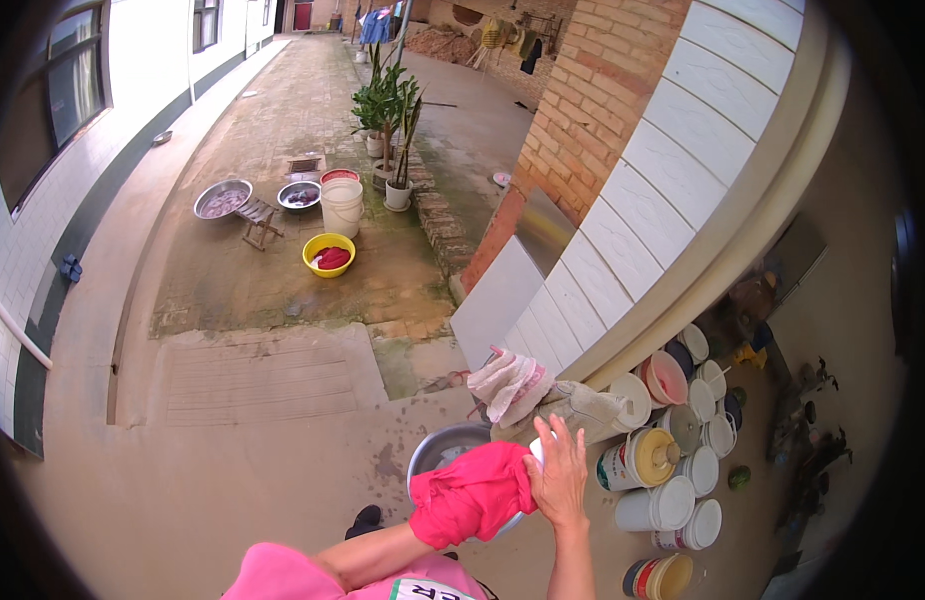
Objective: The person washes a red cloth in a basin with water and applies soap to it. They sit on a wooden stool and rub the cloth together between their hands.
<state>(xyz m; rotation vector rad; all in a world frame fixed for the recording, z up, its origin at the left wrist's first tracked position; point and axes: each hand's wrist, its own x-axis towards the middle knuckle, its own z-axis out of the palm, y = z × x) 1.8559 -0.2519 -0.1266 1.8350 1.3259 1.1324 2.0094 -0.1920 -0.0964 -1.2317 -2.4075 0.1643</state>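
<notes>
A wet-looking red cloth point(470, 491) is draped over my left hand and wrist, so the fingers are hidden inside it. My right hand point(560, 472) presses against the cloth's right end with its fingers raised. Between its thumb and fingers shows a small white object point(537, 448), perhaps a bar of soap, partly hidden. Beneath both hands stands a metal basin point(426, 454) with water and something pale in it, largely covered by the cloth.
Lidded plastic buckets point(655, 504) crowd the right side. A whitish sack point(511, 386) and a beige one point(582, 409) lie beyond the basin. Farther off are a yellow basin point(312, 259) with red cloth, a white bucket point(342, 210), a folding stool point(258, 221) and potted plants point(387, 97).
</notes>
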